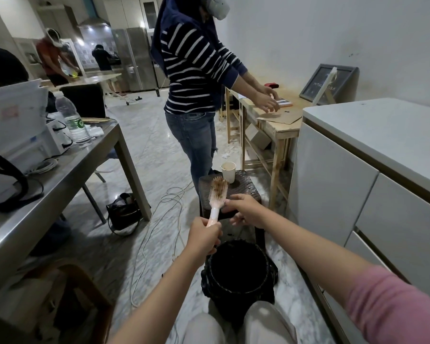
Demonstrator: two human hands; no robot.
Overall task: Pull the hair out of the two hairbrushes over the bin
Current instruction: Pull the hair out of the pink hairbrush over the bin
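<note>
1 hairbrush (217, 194) is in view, pale pink plastic with an oval head whose bristles are matted with brownish hair; it stands nearly upright, beyond and above the far rim of the bin (238, 266), in front of the stool. The left hand (204, 235) is curled tight round the bottom of its handle. The right hand (243, 211) reaches in just right of the brush's neck, fingers loosely bent; its fingertips lie at the brush's edge, but I cannot tell whether they grip anything. There is 1 bin, round, dark and lined with a crinkled black bag, standing on the marble floor between the 2 forearms, with 2 pale-trousered knees at its near side. Just beyond the bin is 1 low dark stool (243, 187) with a textured top, and on it 1 white paper cup (228, 172), stained inside, behind the brush. White cables (159, 219) trail over the floor left of the bin, near 1 black handbag (124, 212). Further left of the bin stands a grey metal desk (60, 175) carrying 1 clear plastic bottle (72, 117) and white boxes. Right of the bin runs a white cabinet (358, 184) with smooth flat doors. Beyond the stool a person in a striped top (196, 78) stands at a bare wooden desk (271, 120), both hands over it.
</note>
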